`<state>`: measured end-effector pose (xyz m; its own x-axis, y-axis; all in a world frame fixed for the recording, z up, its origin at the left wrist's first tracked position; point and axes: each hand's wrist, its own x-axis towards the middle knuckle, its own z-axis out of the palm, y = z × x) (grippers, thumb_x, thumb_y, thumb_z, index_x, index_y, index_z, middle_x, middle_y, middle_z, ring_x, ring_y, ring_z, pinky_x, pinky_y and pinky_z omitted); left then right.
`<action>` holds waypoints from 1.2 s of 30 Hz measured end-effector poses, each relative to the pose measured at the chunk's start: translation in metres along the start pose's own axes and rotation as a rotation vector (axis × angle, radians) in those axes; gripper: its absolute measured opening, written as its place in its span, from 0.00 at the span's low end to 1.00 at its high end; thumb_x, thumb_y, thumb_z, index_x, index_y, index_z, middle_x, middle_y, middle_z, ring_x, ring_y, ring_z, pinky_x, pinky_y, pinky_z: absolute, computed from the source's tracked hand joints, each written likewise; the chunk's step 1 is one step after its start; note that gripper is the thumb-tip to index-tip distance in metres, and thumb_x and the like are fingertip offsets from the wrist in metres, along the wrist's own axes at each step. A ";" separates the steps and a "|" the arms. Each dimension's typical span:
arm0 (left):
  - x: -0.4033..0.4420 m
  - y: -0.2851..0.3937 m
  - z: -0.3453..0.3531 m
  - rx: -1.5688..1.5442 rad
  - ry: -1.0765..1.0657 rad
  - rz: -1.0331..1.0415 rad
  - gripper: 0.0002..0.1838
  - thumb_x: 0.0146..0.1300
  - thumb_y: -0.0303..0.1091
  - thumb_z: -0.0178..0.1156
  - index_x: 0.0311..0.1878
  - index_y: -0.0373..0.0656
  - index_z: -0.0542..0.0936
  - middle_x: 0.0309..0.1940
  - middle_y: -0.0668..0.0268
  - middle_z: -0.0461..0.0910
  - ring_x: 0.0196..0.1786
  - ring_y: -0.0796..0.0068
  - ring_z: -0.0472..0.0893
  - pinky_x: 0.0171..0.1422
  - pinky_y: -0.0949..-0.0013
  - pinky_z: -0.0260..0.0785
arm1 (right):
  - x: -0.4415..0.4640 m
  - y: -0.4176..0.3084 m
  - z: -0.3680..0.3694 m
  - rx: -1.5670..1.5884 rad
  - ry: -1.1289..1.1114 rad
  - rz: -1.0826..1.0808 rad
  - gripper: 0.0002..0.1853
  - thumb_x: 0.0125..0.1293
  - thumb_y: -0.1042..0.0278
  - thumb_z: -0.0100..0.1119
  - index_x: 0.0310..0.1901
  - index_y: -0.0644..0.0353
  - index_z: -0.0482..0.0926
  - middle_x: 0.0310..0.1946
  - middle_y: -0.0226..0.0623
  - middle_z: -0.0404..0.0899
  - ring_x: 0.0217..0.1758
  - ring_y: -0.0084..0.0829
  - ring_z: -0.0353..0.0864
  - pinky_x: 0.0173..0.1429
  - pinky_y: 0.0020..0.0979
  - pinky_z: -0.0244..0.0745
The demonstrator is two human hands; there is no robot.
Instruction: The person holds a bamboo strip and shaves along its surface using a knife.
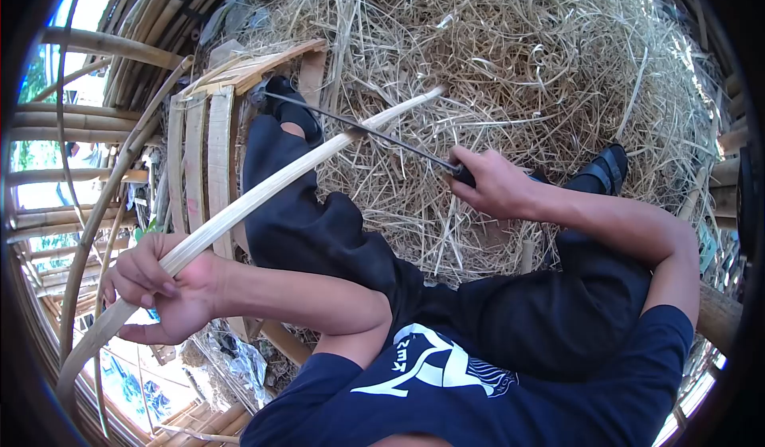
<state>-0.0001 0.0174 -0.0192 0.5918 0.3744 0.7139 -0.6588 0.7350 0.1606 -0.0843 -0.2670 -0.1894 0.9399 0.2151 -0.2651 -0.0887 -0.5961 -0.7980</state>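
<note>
Two grips in view: left grip [159, 288] curled around the lower part of a pale, slightly bowed wooden strip [271, 184]; right grip [494, 184], to the right of the strip, wrapped firmly about a black handle [464, 174]. Across the strip's upper part, a thin, straight metal blade [406, 147]. Beneath the strip, a leg in dark cloth [275, 156] and a flat-slatted wooden frame [221, 152]. Beyond it, dry, tangled straw [510, 56]; to its left, round bamboo poles [88, 119].
</note>
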 end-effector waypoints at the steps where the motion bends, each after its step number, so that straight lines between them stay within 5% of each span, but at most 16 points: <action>1: 0.001 0.000 -0.001 -0.004 -0.003 0.005 0.17 0.55 0.42 0.56 0.35 0.36 0.70 0.13 0.74 0.60 0.11 0.85 0.57 0.13 0.83 0.56 | 0.000 -0.003 -0.002 -0.004 0.004 -0.004 0.14 0.61 0.63 0.54 0.44 0.60 0.66 0.23 0.54 0.76 0.30 0.57 0.77 0.37 0.50 0.73; 8: 0.002 0.000 -0.001 -0.035 -0.037 -0.042 0.17 0.56 0.43 0.56 0.34 0.37 0.69 0.13 0.72 0.61 0.12 0.84 0.58 0.13 0.82 0.55 | -0.007 -0.037 -0.003 -0.063 0.035 -0.247 0.12 0.62 0.65 0.55 0.41 0.62 0.66 0.21 0.51 0.76 0.26 0.54 0.77 0.32 0.48 0.71; 12: 0.000 0.001 -0.006 0.056 0.006 -0.004 0.18 0.56 0.44 0.55 0.34 0.36 0.68 0.13 0.72 0.61 0.13 0.84 0.59 0.14 0.82 0.55 | 0.007 -0.006 0.004 -0.025 0.031 0.021 0.13 0.62 0.64 0.55 0.43 0.60 0.67 0.21 0.51 0.76 0.26 0.55 0.77 0.32 0.48 0.72; 17: 0.003 -0.003 -0.005 0.015 0.049 0.014 0.18 0.56 0.44 0.56 0.34 0.36 0.68 0.14 0.71 0.62 0.13 0.84 0.59 0.14 0.82 0.56 | -0.002 -0.044 -0.012 -0.019 -0.004 0.032 0.14 0.62 0.62 0.53 0.39 0.64 0.64 0.20 0.53 0.75 0.27 0.57 0.76 0.33 0.50 0.71; 20: 0.004 -0.003 -0.004 -0.049 0.035 0.012 0.18 0.54 0.41 0.58 0.35 0.36 0.68 0.14 0.71 0.62 0.13 0.84 0.60 0.13 0.81 0.56 | -0.003 -0.048 -0.005 -0.101 -0.009 -0.270 0.14 0.61 0.63 0.53 0.38 0.63 0.63 0.19 0.52 0.74 0.27 0.54 0.77 0.33 0.51 0.70; 23: 0.001 -0.001 -0.001 -0.041 0.015 -0.011 0.18 0.54 0.42 0.58 0.35 0.36 0.67 0.14 0.71 0.62 0.13 0.84 0.60 0.14 0.82 0.56 | 0.005 -0.013 0.007 -0.036 0.083 -0.184 0.13 0.62 0.64 0.55 0.40 0.62 0.64 0.18 0.49 0.74 0.24 0.53 0.76 0.29 0.47 0.70; 24: 0.000 -0.001 -0.002 -0.040 0.009 -0.001 0.18 0.54 0.42 0.58 0.35 0.36 0.67 0.14 0.71 0.62 0.13 0.84 0.60 0.14 0.82 0.56 | 0.009 -0.008 0.004 -0.041 0.035 0.016 0.13 0.62 0.63 0.55 0.41 0.61 0.65 0.19 0.49 0.74 0.24 0.54 0.76 0.29 0.46 0.70; 32: 0.002 -0.006 -0.005 -0.013 0.053 0.014 0.19 0.55 0.43 0.56 0.36 0.36 0.66 0.15 0.70 0.62 0.13 0.83 0.60 0.14 0.82 0.57 | -0.002 -0.054 -0.007 -0.082 0.001 -0.296 0.12 0.62 0.63 0.52 0.38 0.61 0.63 0.18 0.49 0.74 0.24 0.54 0.76 0.30 0.50 0.70; 35: 0.000 -0.006 0.000 -0.012 0.036 0.013 0.19 0.54 0.43 0.57 0.36 0.36 0.66 0.15 0.70 0.62 0.13 0.83 0.59 0.14 0.83 0.56 | 0.004 -0.028 0.008 -0.047 0.090 -0.276 0.13 0.61 0.65 0.56 0.40 0.61 0.65 0.19 0.49 0.75 0.24 0.52 0.77 0.29 0.48 0.70; 36: 0.001 -0.004 -0.003 -0.013 0.031 0.021 0.19 0.54 0.43 0.57 0.36 0.36 0.66 0.15 0.70 0.62 0.13 0.83 0.59 0.14 0.83 0.56 | 0.006 -0.017 0.009 -0.025 0.079 -0.117 0.13 0.61 0.65 0.55 0.40 0.63 0.65 0.19 0.50 0.75 0.23 0.54 0.77 0.30 0.48 0.71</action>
<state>0.0046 0.0164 -0.0217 0.5923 0.4074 0.6952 -0.6653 0.7340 0.1367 -0.0802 -0.2485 -0.1826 0.9665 0.2234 -0.1265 0.0306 -0.5897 -0.8070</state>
